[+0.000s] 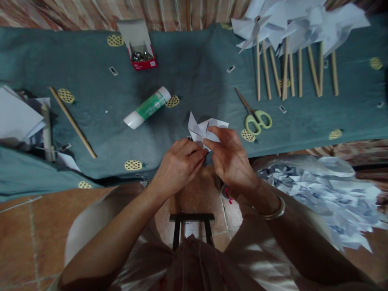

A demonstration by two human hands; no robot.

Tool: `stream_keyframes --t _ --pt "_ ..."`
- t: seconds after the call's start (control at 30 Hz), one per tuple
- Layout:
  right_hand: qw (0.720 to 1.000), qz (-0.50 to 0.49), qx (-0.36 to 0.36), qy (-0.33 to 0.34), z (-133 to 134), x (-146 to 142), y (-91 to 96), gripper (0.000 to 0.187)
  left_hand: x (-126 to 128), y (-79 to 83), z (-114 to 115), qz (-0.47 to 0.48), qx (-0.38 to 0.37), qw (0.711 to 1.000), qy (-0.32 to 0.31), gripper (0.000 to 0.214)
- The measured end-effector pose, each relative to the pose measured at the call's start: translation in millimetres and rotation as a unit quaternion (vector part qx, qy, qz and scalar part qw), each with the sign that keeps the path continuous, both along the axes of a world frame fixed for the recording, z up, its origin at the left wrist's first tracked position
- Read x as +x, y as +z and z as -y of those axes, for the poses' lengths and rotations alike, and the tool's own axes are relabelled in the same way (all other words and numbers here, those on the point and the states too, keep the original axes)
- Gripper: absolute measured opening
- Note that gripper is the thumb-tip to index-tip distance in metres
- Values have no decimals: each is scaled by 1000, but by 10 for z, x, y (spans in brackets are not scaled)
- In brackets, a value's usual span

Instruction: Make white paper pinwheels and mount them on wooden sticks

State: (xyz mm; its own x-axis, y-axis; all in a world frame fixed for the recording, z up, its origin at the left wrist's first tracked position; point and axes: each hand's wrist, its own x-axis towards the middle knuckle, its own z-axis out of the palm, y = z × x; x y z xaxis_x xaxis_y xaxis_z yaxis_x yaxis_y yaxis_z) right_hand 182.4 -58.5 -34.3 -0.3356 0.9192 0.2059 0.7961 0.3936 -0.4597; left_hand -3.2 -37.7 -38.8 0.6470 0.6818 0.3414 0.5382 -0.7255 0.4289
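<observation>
A white paper pinwheel (pixel 198 128) with folded blades is held at the front edge of the cloth-covered table. My left hand (pixel 183 161) grips its lower left side, fingers closed. My right hand (pixel 228 155) pinches it from the right, with thumb and index finger near the centre. The fingers hide the pinwheel's lower part. To the upper left lies a green and white glue stick (pixel 148 107). Scissors with pale green handles (pixel 253 117) rest to the right of my right hand.
An open red box (pixel 144 62) of small metal pieces stands at the back. Finished pinwheels on sticks (pixel 285 60) lie at the back right. At left are a wooden stick (pixel 72 122) and paper sheets (pixel 20 115). A bag of paper pinwheels (pixel 321 190) sits below right.
</observation>
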Motion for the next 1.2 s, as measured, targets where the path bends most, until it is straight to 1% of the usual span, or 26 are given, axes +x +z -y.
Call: stream_keyframes --t 0.1,0.17,0.3,0.4,0.47,0.53,0.73,0.83,0.93,1.03,1.1,1.2 --pt "1000 -10 12 3 12 -17 -9 34 4 -14 -2 0 15 1000 2 18" --pt "1000 -23 5 -3 9 -9 0 33 10 -18 -4 2 26 1000 5 17" --pt "996 -83 -5 -22 -36 55 39 33 20 -15 -5 0 29 1000 5 18" --pt "992 -115 -7 -56 -103 121 48 37 13 -9 -6 4 38 999 5 17" --pt "990 -111 -9 -86 -148 158 38 39 -6 -5 -17 7 49 999 9 16" --pt "990 -101 -9 -99 -179 184 24 38 -41 -2 -44 1 57 998 14 15" --pt "991 -93 11 -95 -186 202 50 33 -181 -14 -203 -47 86 993 57 14" --pt "991 -92 9 -93 -171 196 77 31 -209 -8 -257 -55 103 991 73 13" --pt "991 -86 7 -98 -155 188 86 29 -174 24 -242 -32 111 991 72 11" --pt "992 -82 5 -100 -138 179 79 30 -97 60 -172 -12 91 994 52 15" --pt "992 -82 6 -96 -125 173 71 30 -49 69 -122 -24 74 996 31 19" --pt "993 -83 9 -89 -105 161 64 30 -9 58 -76 -45 70 996 20 17"
